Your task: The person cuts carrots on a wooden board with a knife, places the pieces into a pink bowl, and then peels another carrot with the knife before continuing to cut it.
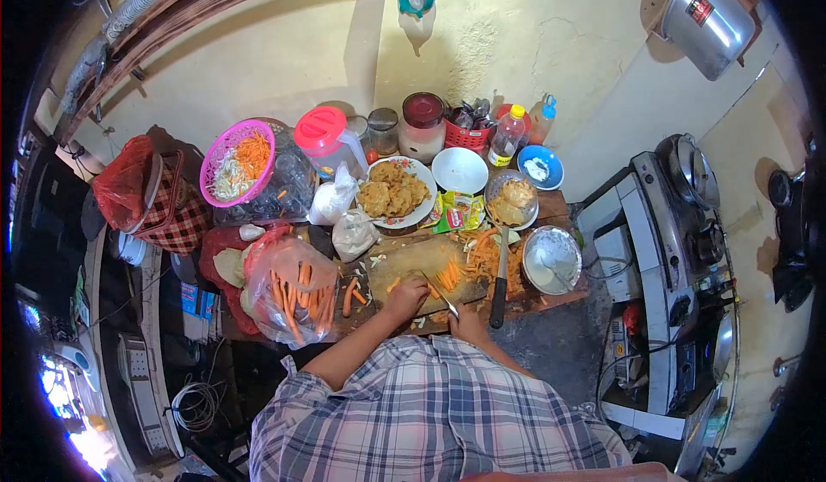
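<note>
My right hand (467,324) is closed round the handle of a knife (442,298), its blade slanting up and left over the wooden cutting board (404,261). Close to the blade, my left hand (408,298) has its fingers bent down onto a carrot piece, mostly hidden under them. Thin carrot sticks (449,275) lie on the board just beyond the blade. To the left, whole carrots (303,297) fill a clear plastic bag, and a loose carrot (349,297) lies beside it. Orange shreds or peelings (490,260) are heaped right of the board.
Behind the board stand a plate of fried fritters (397,191), a white bowl (459,171) and a pink basket (238,162) of shredded vegetables. A strainer with a black handle (499,301) and a metal bowl (551,261) of white batter sit at right. A stove (667,215) stands further right.
</note>
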A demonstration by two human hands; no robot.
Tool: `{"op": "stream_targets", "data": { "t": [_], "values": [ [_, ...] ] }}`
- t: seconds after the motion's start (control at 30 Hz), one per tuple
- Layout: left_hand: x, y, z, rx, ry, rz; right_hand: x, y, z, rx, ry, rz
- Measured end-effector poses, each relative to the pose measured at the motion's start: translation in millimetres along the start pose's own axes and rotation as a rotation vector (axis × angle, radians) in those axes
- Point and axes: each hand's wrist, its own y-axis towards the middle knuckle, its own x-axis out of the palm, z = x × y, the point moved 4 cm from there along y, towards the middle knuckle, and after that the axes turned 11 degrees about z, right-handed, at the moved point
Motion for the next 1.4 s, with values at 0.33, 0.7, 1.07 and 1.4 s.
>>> {"op": "stream_targets", "data": {
  "t": [0.33,0.7,1.07,1.4],
  "values": [
    [-1,-11,4,0.076,0.077,-0.022,-13,5,-23,0.074,-0.053,-0.147],
    [3,-19,0,0.046,0.060,-0.117,-14,5,-31,0.080,-0.136,-0.084],
    [-4,-18,4,0.073,0.040,-0.097,-12,4,-22,0.071,-0.064,-0.082],
    [-1,-19,2,0.069,0.043,-0.072,-15,4,-29,0.071,-0.088,-0.155]
  ]
}}
